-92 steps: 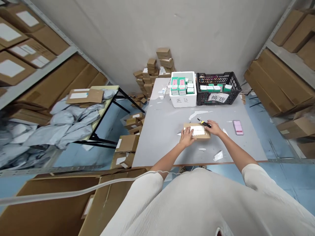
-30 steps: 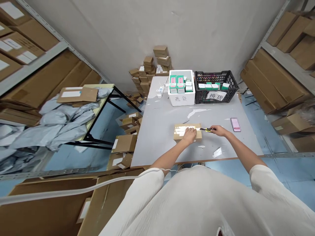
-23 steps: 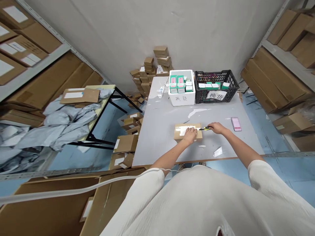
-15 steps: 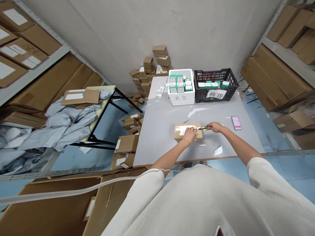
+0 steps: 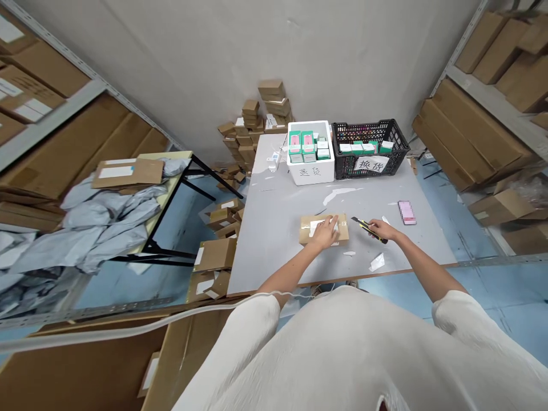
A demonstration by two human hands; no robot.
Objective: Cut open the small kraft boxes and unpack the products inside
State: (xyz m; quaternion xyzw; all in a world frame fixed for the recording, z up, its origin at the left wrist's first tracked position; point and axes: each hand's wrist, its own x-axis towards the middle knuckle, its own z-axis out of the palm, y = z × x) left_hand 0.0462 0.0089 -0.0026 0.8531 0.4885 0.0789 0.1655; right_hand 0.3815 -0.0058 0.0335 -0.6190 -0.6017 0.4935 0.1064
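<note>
A small brown cardboard box (image 5: 305, 229) with a white label and clear tape lies on the grey table (image 5: 274, 228), near its front edge. My left hand (image 5: 325, 233) rests on top of the box, fingers spread over the label. To the right of the box, my right hand (image 5: 382, 229) is closed around a black and yellow utility knife (image 5: 363, 224). The knife's tip points up and left, a little apart from the box.
Behind the box stand a white bin (image 5: 311, 171) and a black crate (image 5: 370, 165), both holding green-and-white boxes. A phone (image 5: 406, 212) lies at the right. Scraps of film (image 5: 377, 262) lie near the front edge. Grey bags (image 5: 94, 217) cover a side table.
My right hand has drawn the knife away from the box's right end and turned it. My left hand's fingers have shifted on the box. The whole view has shifted slightly.
</note>
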